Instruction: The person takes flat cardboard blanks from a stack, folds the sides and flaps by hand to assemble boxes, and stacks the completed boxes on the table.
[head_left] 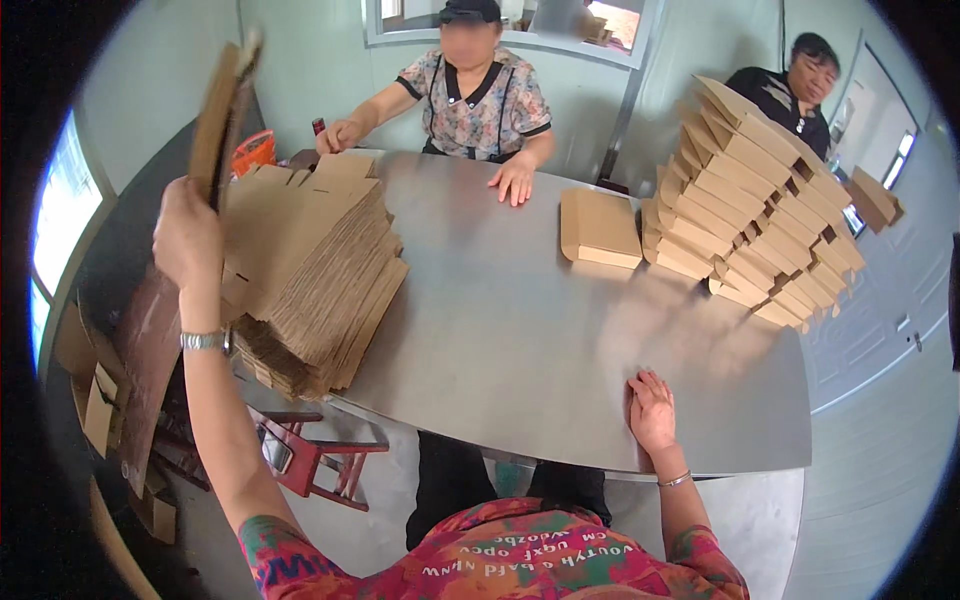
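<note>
Left grip (188,235) is up high on my left, fingers wrapped round a cardboard piece (215,130) that I see nearly edge-on; one folded sheet or two together, I can't tell. It's caught near its lower end, with most of it sticking up above the knuckles. Right grip (653,412) rests at the near right of the metal surface (500,330), fingers loosely extended, nothing visible in it.

Now, handling: I'd call this light and fairly stiff, dry rather than slippery, though thin edges could crease under a hard squeeze. Best place to take it, I reckon, is midway along a long edge, thumb on one face and fingers on the other; held by one end like this, the top may wag. Near it, the pile of flat cardboard (315,265) leans in uneven layers at the surface's left end, so a careless drag could slide several sheets.

Looking round: a single box (600,228) lies at the far side, just left of a tall stack of boxes (750,205) that crowds the right end and looks easy to topple. Across from me a co-worker (475,105) has one hand (513,182) flat on the surface and the other hand (342,135) by the pile's far edge, so that's a reach to mind. There's an orange bag (255,152) behind the pile and a red stool (310,458) below the near-left edge.
</note>
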